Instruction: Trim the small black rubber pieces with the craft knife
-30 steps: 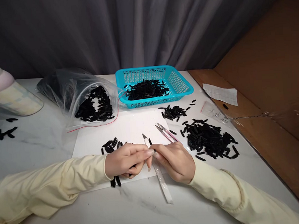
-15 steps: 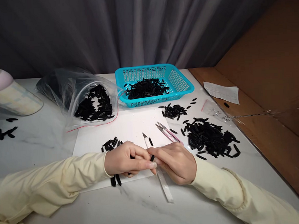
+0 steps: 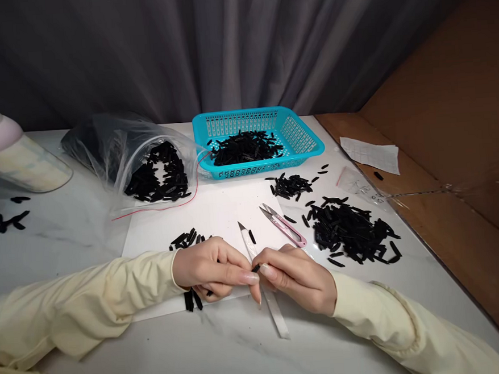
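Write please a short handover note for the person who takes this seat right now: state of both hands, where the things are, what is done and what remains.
Left hand and right hand: both pinch one small black piece between their fingertips, above the white-handled knife lying on the white sheet.
Pink snips: lying free beside the knife.
Black pieces: many in the blue basket, in the clear bag, and a large loose pile to the right.
Done or left: which pile is finished cannot be told.

A turquoise basket [image 3: 302,143] of black pieces stands well beyond the grip, a clear zip bag [image 3: 136,155] spilling more to its left. Thread snips [image 3: 284,225] lie just beyond, a loose black heap [image 3: 350,231] right, perhaps a paper slip [image 3: 371,154] farther right.
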`<state>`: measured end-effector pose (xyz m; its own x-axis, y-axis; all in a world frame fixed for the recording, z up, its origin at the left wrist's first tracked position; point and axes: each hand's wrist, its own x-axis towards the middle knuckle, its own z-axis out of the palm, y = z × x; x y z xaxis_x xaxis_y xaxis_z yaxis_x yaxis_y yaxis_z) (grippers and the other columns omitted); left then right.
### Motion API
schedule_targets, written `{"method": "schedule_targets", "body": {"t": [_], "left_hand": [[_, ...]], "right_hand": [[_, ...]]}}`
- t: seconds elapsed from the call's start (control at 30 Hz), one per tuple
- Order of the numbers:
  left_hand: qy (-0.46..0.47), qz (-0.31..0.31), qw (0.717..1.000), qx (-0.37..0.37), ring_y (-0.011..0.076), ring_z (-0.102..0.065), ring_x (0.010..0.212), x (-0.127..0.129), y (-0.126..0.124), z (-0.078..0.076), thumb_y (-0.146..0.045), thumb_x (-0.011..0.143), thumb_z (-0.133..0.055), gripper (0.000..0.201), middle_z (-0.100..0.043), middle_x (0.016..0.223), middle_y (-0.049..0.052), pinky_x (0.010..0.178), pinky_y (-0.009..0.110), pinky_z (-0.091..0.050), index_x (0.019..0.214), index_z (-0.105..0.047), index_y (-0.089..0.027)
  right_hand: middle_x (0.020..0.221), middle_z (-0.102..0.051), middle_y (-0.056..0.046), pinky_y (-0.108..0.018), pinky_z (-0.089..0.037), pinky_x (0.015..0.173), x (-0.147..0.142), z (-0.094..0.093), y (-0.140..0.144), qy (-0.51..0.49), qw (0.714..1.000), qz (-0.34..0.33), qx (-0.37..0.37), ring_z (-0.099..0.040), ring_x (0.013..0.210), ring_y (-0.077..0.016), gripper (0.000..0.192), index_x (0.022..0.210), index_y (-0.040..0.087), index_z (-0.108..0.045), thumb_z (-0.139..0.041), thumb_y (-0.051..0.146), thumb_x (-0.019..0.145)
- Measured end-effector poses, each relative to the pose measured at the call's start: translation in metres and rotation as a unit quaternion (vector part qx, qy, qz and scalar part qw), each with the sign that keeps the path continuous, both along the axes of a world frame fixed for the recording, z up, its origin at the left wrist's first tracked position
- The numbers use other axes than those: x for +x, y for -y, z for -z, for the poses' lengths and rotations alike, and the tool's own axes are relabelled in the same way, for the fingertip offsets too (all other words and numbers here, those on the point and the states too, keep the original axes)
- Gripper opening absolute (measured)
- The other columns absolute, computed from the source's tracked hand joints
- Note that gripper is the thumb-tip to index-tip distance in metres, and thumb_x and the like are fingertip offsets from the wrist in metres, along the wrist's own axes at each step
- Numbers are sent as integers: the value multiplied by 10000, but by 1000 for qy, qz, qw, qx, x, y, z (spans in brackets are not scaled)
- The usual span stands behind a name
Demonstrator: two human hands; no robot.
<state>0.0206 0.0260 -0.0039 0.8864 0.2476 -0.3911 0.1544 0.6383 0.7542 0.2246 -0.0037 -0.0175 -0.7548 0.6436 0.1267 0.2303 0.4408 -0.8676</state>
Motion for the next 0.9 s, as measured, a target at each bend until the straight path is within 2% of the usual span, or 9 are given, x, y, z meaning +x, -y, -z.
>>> {"method": "schedule_targets", "body": {"t": [0.2,0.37,0.47,0.63,0.73,0.9], "left_hand": [[19,-1,1000,13,17,-189,300,0,2,4,-291,826,-577,232,-266,356,-104,314,173,-137,826,-682,-84],[26,11,1000,-8,14,-181,297,-1,1,3,-267,804,-604,201,-257,359,-106,307,171,-137,838,-694,-90],[22,6,1000,-18,12,-176,293,-1,0,2,-262,793,-614,189,-256,354,-104,301,170,-126,801,-697,-93],[4,-36,999,0,8,-164,298,0,0,0,-291,774,-631,211,-266,346,-99,301,165,-112,736,-688,-92],[-11,-62,998,13,8,-157,299,2,-1,0,-312,754,-648,225,-257,335,-102,303,165,-101,711,-684,-94],[-25,-109,993,44,5,-145,305,4,-1,-5,-314,763,-633,228,-254,328,-104,315,165,-97,707,-683,-99]], "right_hand": [[539,-496,33,-192,-329,449,-7,-9,5,-10,993,39,-110,-370,432,-73,325,701,204,-362,-245,363,960],[482,-429,56,-184,-345,439,-12,-16,11,-39,981,57,-179,-362,403,-61,364,670,192,-407,-265,360,960],[456,-397,70,-172,-292,365,-14,-16,13,-91,958,73,-263,-325,364,-51,367,659,193,-396,-308,413,939],[401,-380,92,-156,-199,298,-19,-16,11,-163,899,84,-397,-258,302,-34,351,666,188,-395,-358,438,910],[395,-420,84,-152,-183,283,-20,-17,9,-162,892,90,-413,-233,281,-30,351,691,179,-423,-345,439,913],[394,-448,75,-157,-184,278,-20,-19,0,-140,904,122,-385,-236,270,-36,332,689,183,-422,-339,413,914]]}}
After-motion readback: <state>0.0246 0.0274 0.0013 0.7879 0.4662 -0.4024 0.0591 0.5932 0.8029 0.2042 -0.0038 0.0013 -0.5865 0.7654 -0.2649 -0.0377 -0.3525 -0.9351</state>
